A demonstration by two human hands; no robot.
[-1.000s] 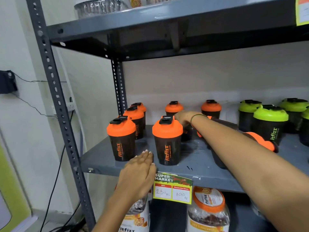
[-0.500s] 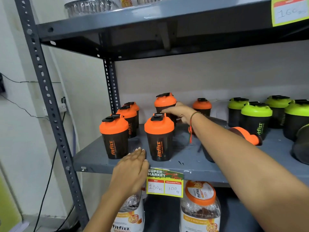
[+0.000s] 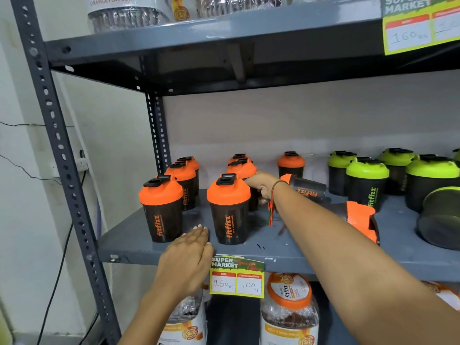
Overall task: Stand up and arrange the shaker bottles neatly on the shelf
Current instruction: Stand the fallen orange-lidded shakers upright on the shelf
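Observation:
Several black shaker bottles with orange lids stand on the grey shelf. Two are at the front: a left one and a middle one. My right hand reaches behind the middle one and grips an upright orange-lidded bottle below its lid. My left hand lies flat on the shelf's front edge between the two front bottles and holds nothing. One orange-lidded bottle lies on its side behind my right wrist. Another lies toppled beside my forearm.
Green-lidded shakers stand at the right, and one dark bottle lies on its side at the far right. A price tag hangs from the shelf edge. Jars fill the shelf below. An upper shelf hangs overhead.
My right hand raised an orange-lidded bottle behind the front middle one, then lowered it upright onto the shelf. My left hand stayed on the shelf edge.

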